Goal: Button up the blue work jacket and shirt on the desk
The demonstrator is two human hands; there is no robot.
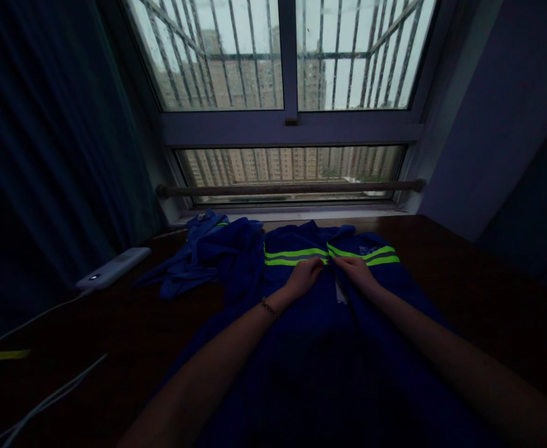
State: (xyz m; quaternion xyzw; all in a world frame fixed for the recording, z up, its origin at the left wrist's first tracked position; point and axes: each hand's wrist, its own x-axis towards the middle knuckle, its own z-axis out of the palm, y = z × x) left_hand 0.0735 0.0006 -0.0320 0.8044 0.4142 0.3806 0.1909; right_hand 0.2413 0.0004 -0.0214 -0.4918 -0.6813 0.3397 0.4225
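While a white charger (113,268) and cables are lying on the counter (464,274) well left of the hands, a crumpled blue garment (208,258) is sitting just beside them. The left hand (303,275) and right hand (358,271) are pinching the jacket (301,348) at its front opening, near the yellow stripes (296,255). Keeping both edges level and taut is helping the closure line up, I judge.

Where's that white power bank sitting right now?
In the head view, the white power bank lies at the left edge of the dark wooden table, beside the curtain, left of the crumpled blue garment and well clear of the left hand.
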